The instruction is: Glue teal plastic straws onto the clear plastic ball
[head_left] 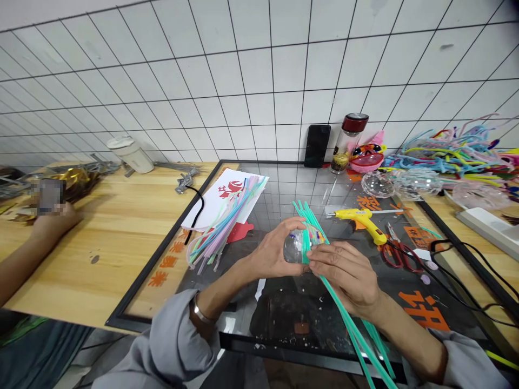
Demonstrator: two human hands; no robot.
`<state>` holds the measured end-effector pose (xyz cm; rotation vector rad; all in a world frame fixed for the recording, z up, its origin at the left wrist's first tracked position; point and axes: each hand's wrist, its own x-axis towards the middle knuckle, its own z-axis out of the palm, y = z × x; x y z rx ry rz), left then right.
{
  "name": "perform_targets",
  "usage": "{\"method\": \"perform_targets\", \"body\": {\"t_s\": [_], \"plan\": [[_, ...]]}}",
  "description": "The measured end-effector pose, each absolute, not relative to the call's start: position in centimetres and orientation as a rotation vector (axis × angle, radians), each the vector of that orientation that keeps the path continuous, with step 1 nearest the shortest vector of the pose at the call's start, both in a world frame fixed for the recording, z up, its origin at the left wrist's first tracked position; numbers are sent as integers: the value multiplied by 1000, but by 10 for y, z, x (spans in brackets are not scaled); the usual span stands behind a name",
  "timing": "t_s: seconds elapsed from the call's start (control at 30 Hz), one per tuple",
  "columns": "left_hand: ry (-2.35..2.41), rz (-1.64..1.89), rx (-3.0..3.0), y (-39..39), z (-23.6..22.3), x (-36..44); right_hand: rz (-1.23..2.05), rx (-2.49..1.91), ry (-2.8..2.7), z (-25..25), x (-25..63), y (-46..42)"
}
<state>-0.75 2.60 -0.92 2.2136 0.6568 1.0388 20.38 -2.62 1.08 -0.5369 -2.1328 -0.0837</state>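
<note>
My left hand (270,251) is curled round a clear plastic ball (292,247), fingers over its top and thumb beneath. Bright colours show on the ball's right part. Green pipe cleaners (306,246) lie against the ball, and my right hand (344,273) pinches them to its right side. One green length runs on from under my right hand toward the table's front edge. Behind the hands more green pipe cleaners (304,208) lie on the glass, their far ends fanned out. What sits under my right fingertips is partly hidden.
A yellow glue gun (363,219) and red-handled scissors (399,254) lie to the right, with black cable nearby. Pastel pipe cleaners (233,221) rest on white paper at left. A phone (317,145) and glass bottle (346,143) stand by the wall. Another person's hand (57,216) is far left.
</note>
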Motion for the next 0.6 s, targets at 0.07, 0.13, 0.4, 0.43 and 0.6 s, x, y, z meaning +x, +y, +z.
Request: {"method": "perform_targets", "body": {"t_s": [0.07, 0.13, 0.4, 0.43, 0.6], "plan": [[659, 1039, 2224, 26, -9, -8, -85, -541, -2124, 11, 203, -26], [645, 1049, 2242, 26, -9, -8, -84, -543, -2126, 11, 203, -26], [608, 1041, 2290, 27, -9, -8, -88, -548, -2134, 11, 202, -26], [605, 1036, 2295, 27, -8, -8, -85, -549, -2134, 11, 202, -26], [614, 1017, 2290, 27, -5, -8, -83, -535, -2124, 13, 202, -26]]}}
